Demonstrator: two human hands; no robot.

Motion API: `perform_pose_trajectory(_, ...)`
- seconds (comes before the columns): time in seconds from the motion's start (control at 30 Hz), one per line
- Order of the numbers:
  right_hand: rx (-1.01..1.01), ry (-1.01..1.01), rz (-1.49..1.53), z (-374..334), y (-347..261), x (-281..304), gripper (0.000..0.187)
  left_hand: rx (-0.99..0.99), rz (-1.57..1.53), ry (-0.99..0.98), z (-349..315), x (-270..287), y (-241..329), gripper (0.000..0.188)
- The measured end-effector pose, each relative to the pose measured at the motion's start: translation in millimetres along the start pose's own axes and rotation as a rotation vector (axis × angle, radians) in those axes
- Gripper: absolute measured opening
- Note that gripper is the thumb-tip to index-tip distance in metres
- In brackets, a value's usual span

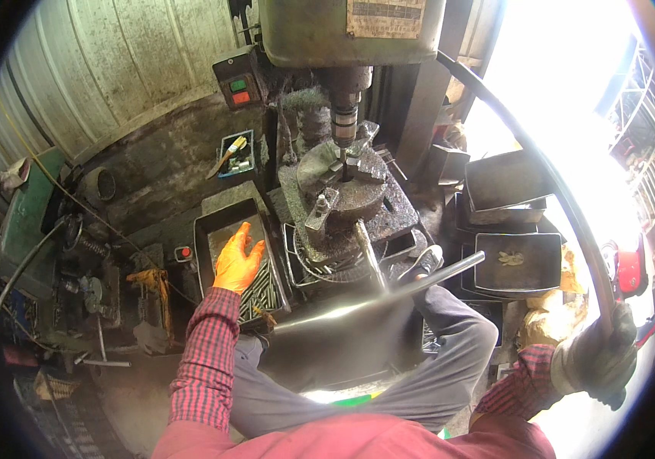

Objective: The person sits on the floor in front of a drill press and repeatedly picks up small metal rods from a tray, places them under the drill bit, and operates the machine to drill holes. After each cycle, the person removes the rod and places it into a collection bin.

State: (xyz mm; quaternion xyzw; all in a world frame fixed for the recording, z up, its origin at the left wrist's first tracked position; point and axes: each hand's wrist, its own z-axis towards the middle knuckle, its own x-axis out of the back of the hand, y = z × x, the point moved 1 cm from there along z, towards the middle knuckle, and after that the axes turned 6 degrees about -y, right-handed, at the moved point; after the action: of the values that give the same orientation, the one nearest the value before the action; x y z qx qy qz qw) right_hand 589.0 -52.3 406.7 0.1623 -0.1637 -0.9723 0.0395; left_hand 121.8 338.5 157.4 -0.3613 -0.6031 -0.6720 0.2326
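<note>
My left hand [239, 262], in an orange glove, is over a metal tray [203, 243] holding several slim metal rods [264, 289]. Its fingers are spread, and nothing shows in them. Far to the right, my right hand [596, 358], in a grey and white glove, wraps around the lower end of a long curved lever [526, 138]. That lever runs up to the head of a drill press [312, 38]. Below the head, the drill chuck [345, 122] hangs over a round clamping fixture [346, 197] coated in metal chips. Whether a workpiece sits in the fixture, I cannot tell.
A metal bar [450, 269] crosses above my knees, joined to a rod [369, 252] from the fixture. Dark bins [517, 262] stack at right. A blue tray [247, 164] with a brush [229, 154] lies behind. A switch box [238, 80] hangs at the back.
</note>
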Motion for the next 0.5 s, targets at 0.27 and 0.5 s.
perform_pose_trajectory(0.27,-0.015,-0.117,-0.014,29,-3,15,0.022,0.006,-0.047,0.035,-3,5,-5,0.070)
perform_pose_trajectory(0.5,0.003,-0.124,-0.041,44,-3,16,0.018,0.028,-0.057,0.035,-3,7,-9,0.069)
